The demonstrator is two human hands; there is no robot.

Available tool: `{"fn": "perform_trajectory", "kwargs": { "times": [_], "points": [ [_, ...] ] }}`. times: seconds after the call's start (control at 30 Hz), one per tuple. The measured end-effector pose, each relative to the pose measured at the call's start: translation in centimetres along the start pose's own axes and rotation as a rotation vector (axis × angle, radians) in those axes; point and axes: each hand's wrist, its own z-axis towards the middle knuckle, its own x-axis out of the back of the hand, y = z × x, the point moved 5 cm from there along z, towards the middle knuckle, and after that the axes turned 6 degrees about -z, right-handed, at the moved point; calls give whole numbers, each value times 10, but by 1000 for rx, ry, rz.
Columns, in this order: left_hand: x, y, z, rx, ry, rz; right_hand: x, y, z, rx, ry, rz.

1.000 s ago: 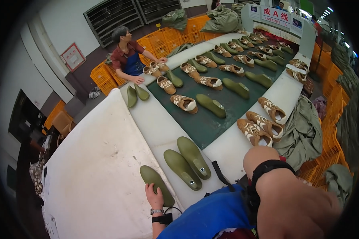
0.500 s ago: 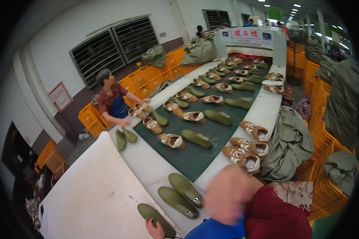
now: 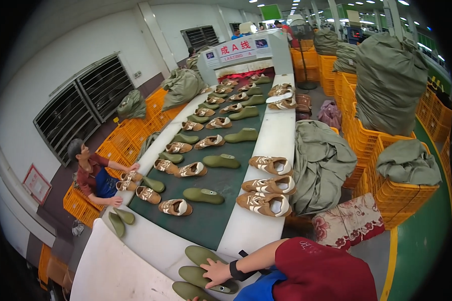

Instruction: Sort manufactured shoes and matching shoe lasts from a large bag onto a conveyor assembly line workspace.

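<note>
Three green shoe lasts lie side by side at the near end of the white table: a far one (image 3: 197,254), a middle one (image 3: 192,275) and a near one (image 3: 185,290). My right hand (image 3: 217,272), with a black band at the wrist, rests on the middle last with its fingers spread, reaching toward the far one. Only fingertips of my left hand (image 3: 192,299) show at the bottom edge beside the near last; the rest is cut off. Brown and white sneakers (image 3: 176,206) and more green lasts (image 3: 203,195) stand on the dark green conveyor belt (image 3: 206,223).
Several sneakers (image 3: 264,203) line the right ledge. Across the belt at left, a person (image 3: 93,175) has hands by sneakers and lasts. Orange crates (image 3: 402,193), grey-green sacks (image 3: 386,83) and a floral cloth-covered block (image 3: 349,220) stand at right. A pale board (image 3: 110,271) lies at left.
My right hand has come down from a blurred, raised position onto the lasts. The view has swung to the right. My left hand shows less than before.
</note>
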Motion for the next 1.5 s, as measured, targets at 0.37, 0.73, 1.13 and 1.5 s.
{"fn": "perform_trajectory", "kwargs": {
  "times": [0.37, 0.73, 1.13, 1.5],
  "points": [
    [-16, 30, -1, -116, 76, 54, -7, 3, -7, 103, 426, -75],
    [-13, 15, -5, -120, 119, 85, -9, -6, -3, 127, 412, -125],
    [-8, 27, -8, -96, 122, -23, 1, -6, -7, 164, 440, -105],
    [-8, 26, -7, -88, 129, -24, 1, -7, -7, 155, 457, -123]
  ]
}}
